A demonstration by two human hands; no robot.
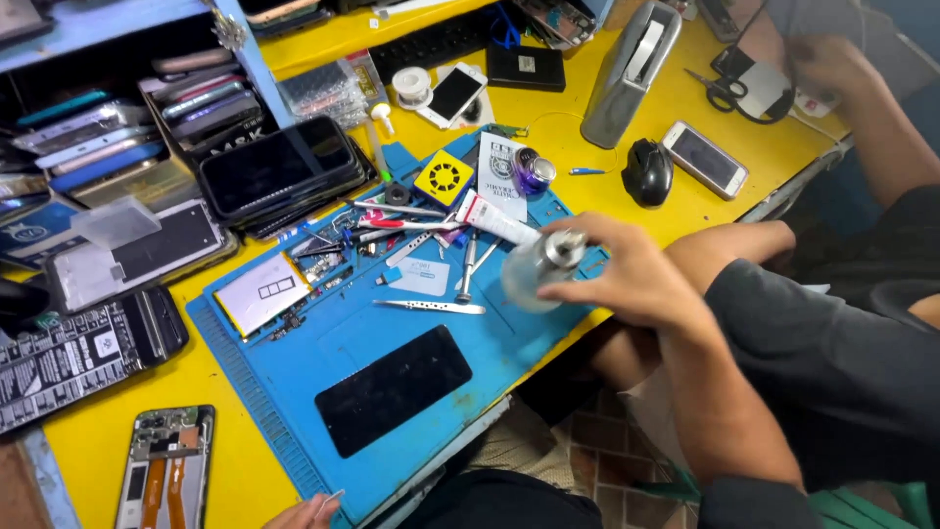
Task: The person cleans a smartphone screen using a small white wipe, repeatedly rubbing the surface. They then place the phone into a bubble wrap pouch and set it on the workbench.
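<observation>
Yellow bench point(294, 59) with a blue mat point(294, 343) full of phone bits. Left hand point(311, 511) barely peeks in at the bottom edge, pinching something thin, can't tell what. Right hand point(627, 274) reaches in from the right, fingers wrapped round a clear bottle point(534, 269) over the mat's right edge.

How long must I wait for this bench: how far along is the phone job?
Done: an opened phone lies on the yellow table and a battery is out on the blue mat. In hand: the right hand grips a clear dispenser bottle above the mat. Left: the black screen panel lies loose and unfitted, so it is probably mid-job.
</observation>
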